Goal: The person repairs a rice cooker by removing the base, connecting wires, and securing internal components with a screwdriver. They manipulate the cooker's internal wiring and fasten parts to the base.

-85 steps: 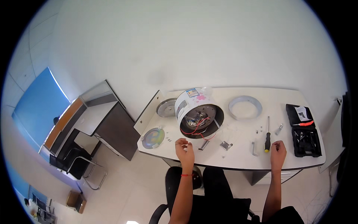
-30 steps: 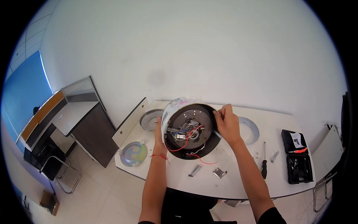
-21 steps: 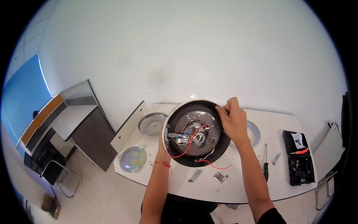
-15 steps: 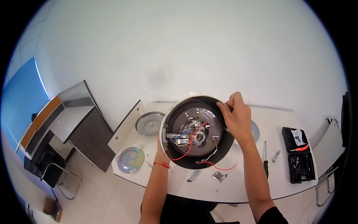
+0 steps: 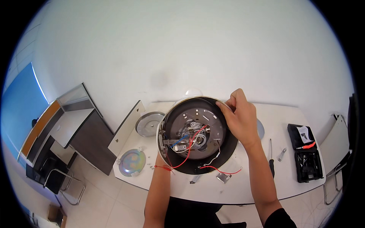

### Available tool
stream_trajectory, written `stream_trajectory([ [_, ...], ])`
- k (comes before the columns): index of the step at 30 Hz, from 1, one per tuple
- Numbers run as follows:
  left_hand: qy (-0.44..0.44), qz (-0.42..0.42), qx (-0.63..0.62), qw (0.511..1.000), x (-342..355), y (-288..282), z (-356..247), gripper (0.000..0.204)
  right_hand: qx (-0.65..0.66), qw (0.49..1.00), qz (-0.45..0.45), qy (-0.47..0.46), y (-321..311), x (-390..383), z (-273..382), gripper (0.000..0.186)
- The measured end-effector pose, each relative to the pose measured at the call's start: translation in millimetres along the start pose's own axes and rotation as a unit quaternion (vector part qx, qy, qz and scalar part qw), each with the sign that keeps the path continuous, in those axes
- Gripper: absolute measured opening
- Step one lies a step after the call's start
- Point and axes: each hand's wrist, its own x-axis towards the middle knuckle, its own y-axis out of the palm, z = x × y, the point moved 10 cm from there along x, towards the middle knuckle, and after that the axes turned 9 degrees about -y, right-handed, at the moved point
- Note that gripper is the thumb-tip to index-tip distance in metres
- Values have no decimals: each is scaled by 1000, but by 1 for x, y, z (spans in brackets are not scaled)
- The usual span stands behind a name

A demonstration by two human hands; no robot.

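A round rice cooker body (image 5: 178, 112) is held up over the table, tilted so its wired inside faces me. Inside are a grey metal plate, a metal switch bracket and blue, white and red wires. A red wire (image 5: 220, 171) hangs loose past the lower rim. My right hand (image 5: 243, 123) is closed on the upper right rim, thumb inside the edge. My left forearm (image 5: 159, 190) comes up under the body's lower left side; that hand's fingers are hidden behind it. Below the body lies a small metal plate (image 5: 224, 178) on the table.
A round metal pan (image 5: 149, 125) and an iridescent metal disc (image 5: 132, 162) lie at left, small parts beside them. At right are a screwdriver (image 5: 271, 167), a small clear-and-metal piece (image 5: 281, 154) and an opened black tool case (image 5: 307, 165). A desk (image 5: 91, 136) and chair stand farther left.
The rice cooker body has shifted a little to the left and turned slightly. My right hand stays on its rim and has moved slightly with it.
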Motion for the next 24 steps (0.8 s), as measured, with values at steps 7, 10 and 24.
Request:
stream_trajectory([
  [7, -13, 3, 2, 1000, -1, -1, 5, 58, 0, 999, -25, -38, -4, 0, 2, 41],
  [10, -17, 3, 5, 1000, -2, -2, 5, 58, -3, 999, -18, -28, -5, 0, 1, 41],
  [24, -37, 8, 9, 999, -3, -7, 10, 57, -20, 999, -26, 5, -8, -1, 3, 38],
])
